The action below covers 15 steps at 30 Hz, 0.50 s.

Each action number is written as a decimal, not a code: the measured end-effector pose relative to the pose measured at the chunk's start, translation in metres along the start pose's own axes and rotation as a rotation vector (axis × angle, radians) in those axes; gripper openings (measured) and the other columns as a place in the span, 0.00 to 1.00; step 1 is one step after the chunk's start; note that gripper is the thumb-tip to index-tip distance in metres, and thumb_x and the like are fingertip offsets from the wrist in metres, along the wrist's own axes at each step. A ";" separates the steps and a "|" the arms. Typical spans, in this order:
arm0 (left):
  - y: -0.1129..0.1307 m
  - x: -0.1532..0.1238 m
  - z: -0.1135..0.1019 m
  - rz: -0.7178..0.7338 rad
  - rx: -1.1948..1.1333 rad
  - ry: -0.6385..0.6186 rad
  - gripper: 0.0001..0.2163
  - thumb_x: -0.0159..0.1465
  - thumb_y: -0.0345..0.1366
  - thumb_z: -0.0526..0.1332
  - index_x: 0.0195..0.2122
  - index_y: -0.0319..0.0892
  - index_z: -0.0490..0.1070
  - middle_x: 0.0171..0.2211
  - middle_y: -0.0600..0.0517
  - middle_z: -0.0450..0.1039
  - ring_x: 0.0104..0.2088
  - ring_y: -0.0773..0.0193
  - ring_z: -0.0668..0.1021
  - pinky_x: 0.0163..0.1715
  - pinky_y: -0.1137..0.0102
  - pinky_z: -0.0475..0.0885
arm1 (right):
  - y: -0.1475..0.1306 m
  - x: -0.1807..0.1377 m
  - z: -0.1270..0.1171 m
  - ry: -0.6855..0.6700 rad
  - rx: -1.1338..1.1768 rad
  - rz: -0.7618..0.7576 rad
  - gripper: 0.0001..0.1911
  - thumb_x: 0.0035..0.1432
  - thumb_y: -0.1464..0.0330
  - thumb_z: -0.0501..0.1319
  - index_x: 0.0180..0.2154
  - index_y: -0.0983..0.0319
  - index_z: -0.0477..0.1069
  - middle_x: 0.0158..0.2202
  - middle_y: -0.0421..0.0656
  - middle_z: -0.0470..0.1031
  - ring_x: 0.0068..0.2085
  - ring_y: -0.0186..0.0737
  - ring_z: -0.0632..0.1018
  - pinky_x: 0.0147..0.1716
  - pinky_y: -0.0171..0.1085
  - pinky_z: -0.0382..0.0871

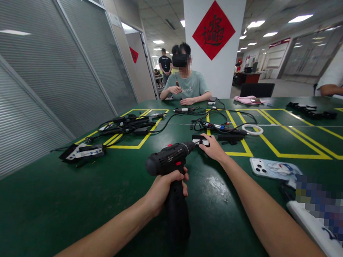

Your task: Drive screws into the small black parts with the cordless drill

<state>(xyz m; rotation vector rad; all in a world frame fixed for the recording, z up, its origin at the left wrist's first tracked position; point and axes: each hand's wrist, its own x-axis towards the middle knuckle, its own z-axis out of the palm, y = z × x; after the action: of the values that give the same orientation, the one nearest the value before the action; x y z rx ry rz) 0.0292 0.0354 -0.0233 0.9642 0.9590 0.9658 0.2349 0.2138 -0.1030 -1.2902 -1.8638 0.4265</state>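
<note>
A single head-worn camera looks forward and down across the green counter (115, 195) from its near side, the left hand (167, 185) and right hand (213, 148) close before the lens, a white pillar (219, 81) beyond the counter.

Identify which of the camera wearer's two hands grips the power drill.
The left hand, its fingers wrapped round the power drill. The right hand instead holds a small black-and-white block just ahead of the drill.
</note>
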 end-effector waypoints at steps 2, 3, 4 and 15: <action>0.000 0.000 0.001 0.002 -0.008 -0.002 0.09 0.56 0.33 0.56 0.38 0.38 0.66 0.31 0.51 0.68 0.20 0.68 0.72 0.25 0.69 0.69 | 0.000 0.000 0.000 0.000 -0.007 0.002 0.27 0.53 0.63 0.60 0.55 0.53 0.61 0.43 0.44 0.62 0.44 0.41 0.71 0.49 0.41 0.63; 0.001 0.001 0.001 -0.002 -0.014 -0.001 0.09 0.56 0.32 0.56 0.38 0.38 0.66 0.31 0.52 0.68 0.20 0.68 0.71 0.26 0.69 0.69 | 0.000 0.000 0.001 -0.001 -0.010 0.006 0.27 0.53 0.63 0.60 0.56 0.53 0.61 0.43 0.44 0.62 0.43 0.41 0.71 0.49 0.41 0.63; 0.001 0.001 0.002 -0.008 -0.016 0.001 0.08 0.55 0.32 0.56 0.37 0.38 0.65 0.29 0.53 0.67 0.20 0.68 0.71 0.26 0.69 0.68 | 0.000 0.001 0.001 -0.002 -0.012 0.010 0.27 0.53 0.63 0.60 0.56 0.54 0.61 0.43 0.44 0.62 0.43 0.41 0.71 0.49 0.41 0.63; 0.001 0.000 0.002 -0.044 0.004 0.009 0.07 0.55 0.32 0.56 0.35 0.39 0.65 0.23 0.54 0.66 0.20 0.66 0.71 0.26 0.69 0.67 | 0.001 0.000 0.001 0.003 -0.003 0.004 0.27 0.53 0.64 0.60 0.56 0.55 0.62 0.44 0.44 0.62 0.43 0.40 0.71 0.50 0.41 0.63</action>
<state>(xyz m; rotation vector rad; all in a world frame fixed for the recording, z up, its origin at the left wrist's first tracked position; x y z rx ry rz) 0.0307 0.0354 -0.0214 0.9390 0.9868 0.9320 0.2341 0.2147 -0.1041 -1.2963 -1.8602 0.4234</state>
